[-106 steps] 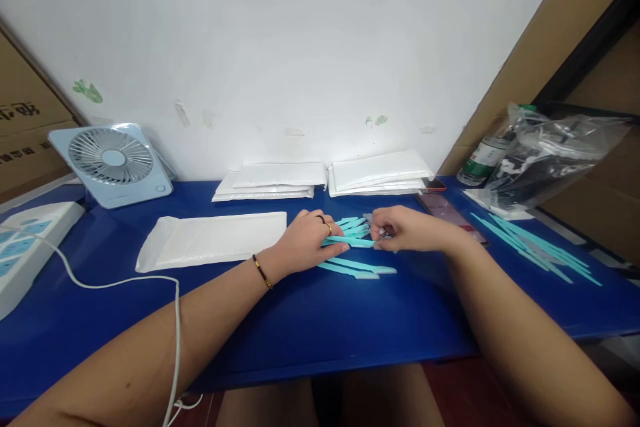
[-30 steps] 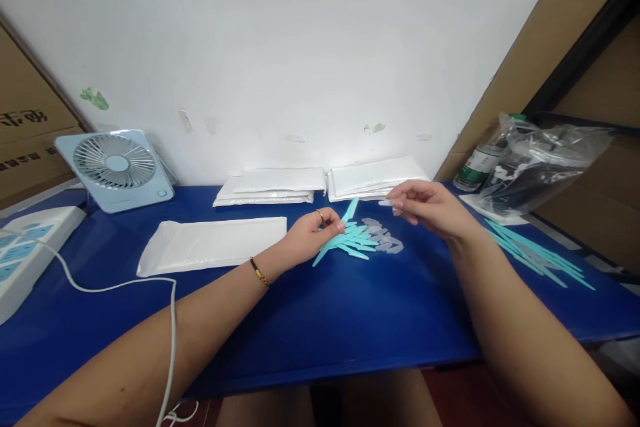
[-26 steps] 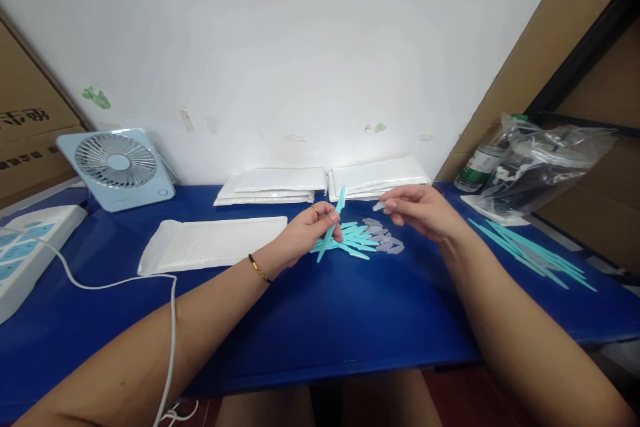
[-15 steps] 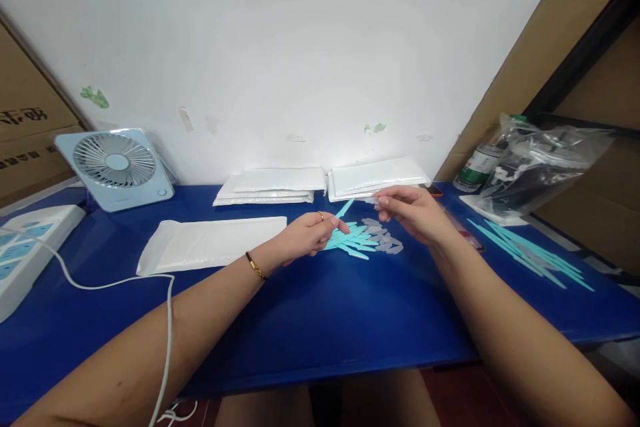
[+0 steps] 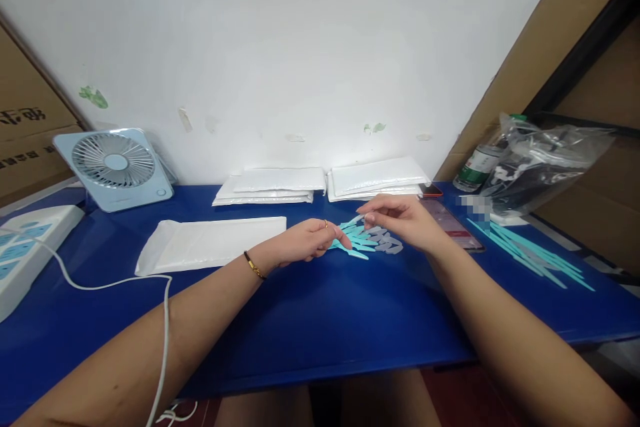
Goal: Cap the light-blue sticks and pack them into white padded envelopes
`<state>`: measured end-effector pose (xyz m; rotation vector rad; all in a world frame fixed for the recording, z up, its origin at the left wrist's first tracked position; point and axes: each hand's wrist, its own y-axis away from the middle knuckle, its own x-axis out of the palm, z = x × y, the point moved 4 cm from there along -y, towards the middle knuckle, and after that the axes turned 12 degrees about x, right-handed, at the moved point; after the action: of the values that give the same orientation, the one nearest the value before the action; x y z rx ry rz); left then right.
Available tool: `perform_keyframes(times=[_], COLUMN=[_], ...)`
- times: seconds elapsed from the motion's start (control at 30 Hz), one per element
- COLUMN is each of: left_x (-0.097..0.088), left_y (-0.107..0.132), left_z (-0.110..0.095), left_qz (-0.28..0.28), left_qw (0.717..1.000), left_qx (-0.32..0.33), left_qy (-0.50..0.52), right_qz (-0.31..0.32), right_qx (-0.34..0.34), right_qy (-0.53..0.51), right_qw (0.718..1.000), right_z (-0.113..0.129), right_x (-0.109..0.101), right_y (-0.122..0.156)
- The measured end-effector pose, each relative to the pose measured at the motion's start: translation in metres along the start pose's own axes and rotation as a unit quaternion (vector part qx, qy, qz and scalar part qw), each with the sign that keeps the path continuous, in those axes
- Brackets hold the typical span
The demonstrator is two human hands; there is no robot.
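Observation:
My left hand (image 5: 313, 240) pinches the lower end of a thin teal plastic stick (image 5: 350, 223) just above the blue table (image 5: 320, 320). My right hand (image 5: 400, 220) pinches the stick's upper tip, where a small clear cap sits between its fingertips. Under both hands lies a small pile of teal sticks (image 5: 357, 240) with several loose greyish clear caps (image 5: 387, 243) beside it on the right.
A white padded envelope (image 5: 210, 240) lies left of the hands; two stacks of envelopes (image 5: 325, 183) sit by the wall. More teal sticks (image 5: 530, 250), a phone (image 5: 453, 223), a plastic bag (image 5: 545, 157) and a bottle are right. A small fan (image 5: 114, 163), power strip and white cable are left.
My left hand lifted one teal stick from the pile and tilted it up. My right hand, holding a clear cap, came in and met the stick's tip; both hands then sank lower.

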<state>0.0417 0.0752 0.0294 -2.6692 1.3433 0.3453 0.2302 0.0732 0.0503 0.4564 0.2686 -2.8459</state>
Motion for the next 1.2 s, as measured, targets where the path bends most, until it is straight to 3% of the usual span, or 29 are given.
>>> perform_keyframes(times=[0.17,0.23,0.37,0.43,0.57,0.7,0.93,1.07,1.2], left_x=[-0.001,-0.004,-0.015,-0.016,-0.016,-0.016,-0.022,-0.028,-0.036], left_y=[-0.002,-0.004,-0.002,-0.002,-0.005,-0.007,-0.010,-0.010,-0.010], left_z=[0.002,0.001,-0.005,-0.001,0.014,0.022,0.026,0.030,0.032], left_qz=[0.016,-0.032,-0.223,-0.222,-0.125,-0.089,-0.105,-0.137,-0.189], left_qw=[0.993,0.977,0.874,0.847,0.868,0.880,0.921,0.941,0.942], left_qx=[0.023,0.062,0.145,0.144,0.101,0.071,0.050,0.039,0.045], left_qy=[-0.112,-0.201,-0.408,-0.461,-0.469,-0.462,-0.372,-0.307,-0.274], right_qz=[0.044,0.024,-0.120,-0.150,-0.146,-0.128,0.003,0.034,0.029], right_qx=[-0.052,-0.071,-0.022,0.027,0.046,0.038,0.044,0.064,0.097], right_qy=[0.129,0.192,0.225,0.220,0.254,0.303,0.316,0.312,0.294], right_qw=[0.989,0.979,0.967,0.963,0.955,0.944,0.948,0.947,0.950], right_z=[0.007,0.005,-0.023,-0.045,-0.071,-0.069,-0.066,-0.066,-0.060], right_x=[0.008,0.003,-0.027,-0.038,-0.047,-0.050,-0.042,-0.038,-0.037], right_y=[0.005,0.003,-0.014,-0.025,-0.038,-0.036,-0.030,-0.028,-0.023])
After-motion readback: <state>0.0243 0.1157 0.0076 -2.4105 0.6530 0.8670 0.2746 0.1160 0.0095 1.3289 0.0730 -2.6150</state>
